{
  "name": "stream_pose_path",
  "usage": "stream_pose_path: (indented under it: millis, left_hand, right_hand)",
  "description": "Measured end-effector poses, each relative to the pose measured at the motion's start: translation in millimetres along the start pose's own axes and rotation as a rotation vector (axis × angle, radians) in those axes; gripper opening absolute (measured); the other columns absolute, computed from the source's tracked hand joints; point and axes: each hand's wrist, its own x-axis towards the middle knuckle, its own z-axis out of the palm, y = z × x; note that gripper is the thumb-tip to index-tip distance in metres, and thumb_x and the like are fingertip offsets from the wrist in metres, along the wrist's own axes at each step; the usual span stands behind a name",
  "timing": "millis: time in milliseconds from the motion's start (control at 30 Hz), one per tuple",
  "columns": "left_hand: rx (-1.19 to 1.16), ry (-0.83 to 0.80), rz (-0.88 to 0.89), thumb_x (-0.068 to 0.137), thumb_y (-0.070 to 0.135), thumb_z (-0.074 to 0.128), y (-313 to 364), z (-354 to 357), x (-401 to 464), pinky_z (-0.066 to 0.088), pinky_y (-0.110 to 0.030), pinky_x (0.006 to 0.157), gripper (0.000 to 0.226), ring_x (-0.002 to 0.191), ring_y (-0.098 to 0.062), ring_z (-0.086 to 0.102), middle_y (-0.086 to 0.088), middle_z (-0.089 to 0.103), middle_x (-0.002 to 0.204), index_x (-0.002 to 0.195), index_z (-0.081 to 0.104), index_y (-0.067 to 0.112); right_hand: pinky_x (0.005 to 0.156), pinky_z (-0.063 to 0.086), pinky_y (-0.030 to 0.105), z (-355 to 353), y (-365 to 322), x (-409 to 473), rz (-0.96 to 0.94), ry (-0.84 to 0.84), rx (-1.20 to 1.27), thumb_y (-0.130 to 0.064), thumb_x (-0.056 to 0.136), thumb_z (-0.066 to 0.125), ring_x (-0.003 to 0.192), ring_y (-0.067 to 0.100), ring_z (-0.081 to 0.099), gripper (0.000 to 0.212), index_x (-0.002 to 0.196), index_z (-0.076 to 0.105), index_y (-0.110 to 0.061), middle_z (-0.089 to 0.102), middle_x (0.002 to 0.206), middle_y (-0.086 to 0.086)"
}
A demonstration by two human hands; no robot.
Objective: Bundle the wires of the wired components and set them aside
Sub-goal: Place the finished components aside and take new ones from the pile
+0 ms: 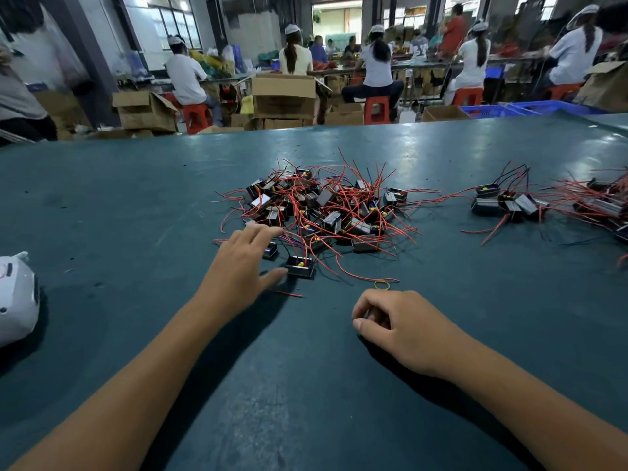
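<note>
Worn, faintly glossy green table [136, 205]; red plastic-sheathed wires [339, 198].
</note>
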Motion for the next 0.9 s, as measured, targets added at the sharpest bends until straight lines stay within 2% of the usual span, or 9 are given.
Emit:
stream_pose_path:
  millis: [67, 133, 233, 300, 433, 600, 700, 800, 900]
  left_hand:
    - [-0.066, 0.105, -0.022, 0.083, 0.027, 0.08, 7, 3, 0, 0.043, -0.04, 0.094, 0.051, 0.107, -0.027, 0.053, -0.005, 0.058, 0.117, 0.124, 0.053, 0.012]
    - [-0.097, 0.206, -0.056, 0.08, 0.023, 0.082, 16, 2, -2, 0.045, -0.039, 0.082, 0.043, 0.091, -0.024, 0.053, -0.001, 0.056, 0.099, 0.109, 0.051, 0.013]
    - [-0.078, 0.298, -0.013, 0.077, 0.018, 0.082, 23, 0, -5, 0.04, -0.033, 0.06, 0.04, 0.07, -0.019, 0.045, 0.009, 0.044, 0.081, 0.103, 0.053, 0.012]
    - [-0.054, 0.222, 0.009, 0.081, 0.024, 0.079, 24, 1, -5, 0.032, -0.027, 0.052, 0.034, 0.064, -0.017, 0.043, 0.014, 0.037, 0.069, 0.106, 0.057, 0.017]
    - [-0.052, 0.011, -0.046, 0.091, 0.034, 0.069, 20, 14, -5, 0.037, -0.03, 0.062, 0.033, 0.076, -0.016, 0.049, 0.013, 0.041, 0.073, 0.122, 0.061, 0.026]
    - [-0.115, -0.064, -0.049, 0.092, 0.036, 0.067, 16, 19, -3, 0.043, -0.03, 0.064, 0.029, 0.076, -0.01, 0.05, 0.012, 0.053, 0.08, 0.121, 0.064, 0.036]
    - [-0.137, -0.048, -0.064, 0.09, 0.036, 0.068, 19, 20, -4, 0.04, -0.029, 0.06, 0.022, 0.074, -0.012, 0.053, 0.01, 0.054, 0.076, 0.111, 0.06, 0.036]
    - [-0.153, 0.076, -0.041, 0.088, 0.031, 0.071, 22, 17, -3, 0.042, -0.031, 0.055, 0.021, 0.064, -0.01, 0.051, 0.008, 0.053, 0.071, 0.095, 0.051, 0.03]
    - [-0.131, 0.14, 0.004, 0.088, 0.028, 0.071, 24, 14, -4, 0.043, -0.03, 0.056, 0.017, 0.064, -0.01, 0.05, 0.009, 0.051, 0.07, 0.094, 0.057, 0.034]
  right_hand:
    - [0.066, 0.047, 0.027, 1, 0, 0, -0.002, 0.001, -0.005, -0.033, 0.092, 0.061, 0.069, 0.005, 0.056, 0.006, 0.087, 0.062, -0.03, 0.064, 0.072, -0.01]
    - [0.065, 0.046, 0.027, 1, -1, 0, -0.004, 0.004, -0.009, -0.033, 0.092, 0.061, 0.068, 0.005, 0.056, 0.006, 0.087, 0.062, -0.029, 0.063, 0.072, -0.01]
    - [0.064, 0.045, 0.024, 0, -1, 1, -0.003, 0.002, -0.013, -0.034, 0.092, 0.061, 0.067, 0.004, 0.056, 0.006, 0.088, 0.062, -0.03, 0.062, 0.071, -0.01]
    - [0.063, 0.044, 0.023, 0, -2, 0, 0.001, -0.001, -0.018, -0.034, 0.092, 0.06, 0.068, 0.004, 0.056, 0.006, 0.088, 0.062, -0.03, 0.063, 0.072, -0.009]
    - [0.062, 0.043, 0.022, -1, -3, 0, -0.005, 0.0, -0.016, -0.034, 0.092, 0.061, 0.066, 0.003, 0.055, 0.006, 0.087, 0.062, -0.03, 0.063, 0.071, -0.009]
    - [0.066, 0.047, 0.028, -1, -3, 0, -0.007, -0.002, -0.018, -0.034, 0.092, 0.061, 0.067, 0.005, 0.056, 0.007, 0.087, 0.061, -0.029, 0.064, 0.072, -0.008]
    - [0.067, 0.048, 0.03, -1, -3, -1, -0.011, -0.002, -0.012, -0.034, 0.092, 0.061, 0.067, 0.005, 0.056, 0.007, 0.087, 0.061, -0.029, 0.064, 0.073, -0.008]
    - [0.066, 0.048, 0.03, -2, -3, -1, -0.012, -0.005, -0.009, -0.033, 0.092, 0.061, 0.065, 0.005, 0.055, 0.006, 0.088, 0.061, -0.029, 0.064, 0.073, -0.006]
    - [0.066, 0.047, 0.03, -3, -2, -1, -0.011, -0.006, -0.012, -0.033, 0.092, 0.06, 0.064, 0.006, 0.054, 0.006, 0.089, 0.062, -0.028, 0.065, 0.074, -0.005]
